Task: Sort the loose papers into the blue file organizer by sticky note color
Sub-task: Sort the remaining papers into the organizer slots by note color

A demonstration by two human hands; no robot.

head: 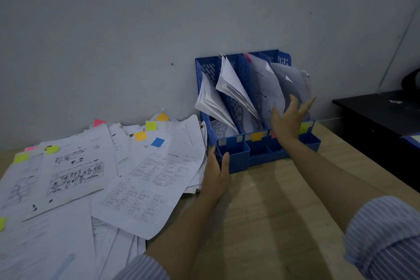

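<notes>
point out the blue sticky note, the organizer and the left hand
blue sticky note [157, 142]: head view, centre of the note on the paper pile
organizer [236, 162]: head view, front wall of its leftmost bin
left hand [216, 171]: head view, back of the hand

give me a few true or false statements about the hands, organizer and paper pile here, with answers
1. The left hand holds the front left corner of the blue file organizer. True.
2. The right hand grips a pen. False: its spread fingers are at the papers in the organizer's right slots.
3. The loose papers lie left of the organizer. True.
4. Every organizer slot is empty. False: papers stand in them.
5. A blue sticky note lies in the pile. True.
</notes>
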